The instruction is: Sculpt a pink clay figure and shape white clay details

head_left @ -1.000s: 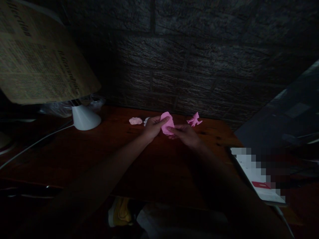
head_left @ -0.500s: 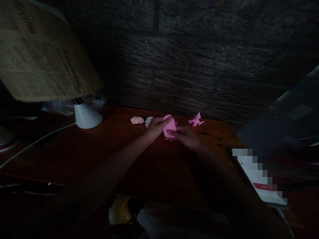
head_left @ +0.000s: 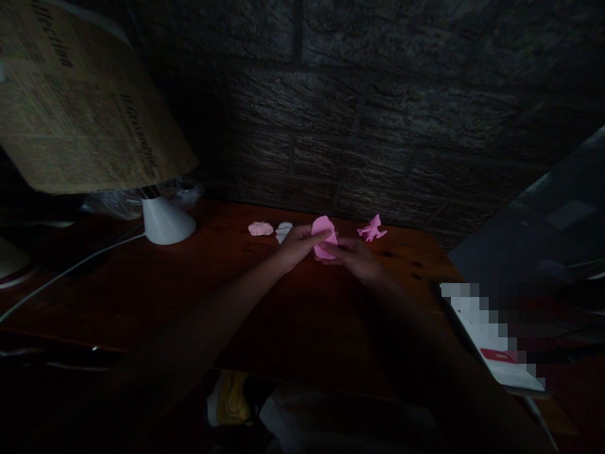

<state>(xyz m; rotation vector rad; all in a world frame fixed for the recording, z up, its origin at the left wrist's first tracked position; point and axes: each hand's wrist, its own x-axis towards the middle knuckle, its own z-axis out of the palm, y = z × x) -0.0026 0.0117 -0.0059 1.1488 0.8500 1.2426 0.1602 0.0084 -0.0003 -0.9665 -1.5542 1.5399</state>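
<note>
A flat pink piece of modelling clay (head_left: 323,226) is held between both hands above the wooden table. My left hand (head_left: 299,244) grips its left side, thumb pressed on the face. My right hand (head_left: 353,256) holds the lower right, its thumb also on the clay and its fingers beneath. Left of the hands lie a pale pink lump of clay (head_left: 261,229) and a white flattened piece (head_left: 283,232), partly behind my left hand. Over to the right stands a small pink figure with pointed parts (head_left: 373,228).
A lamp with a newspaper-print shade (head_left: 94,113) and white base (head_left: 166,221) stands at the left, its cord (head_left: 80,260) trailing over the table (head_left: 302,315). A tablet-like device (head_left: 496,343), partly pixelated, lies at the right edge. A dark brick wall (head_left: 321,107) rises behind.
My left thumb has slid lower, towards the middle of the pink clay, close to the right thumb. The clay has shifted slightly up and right. The other pieces stay put.
</note>
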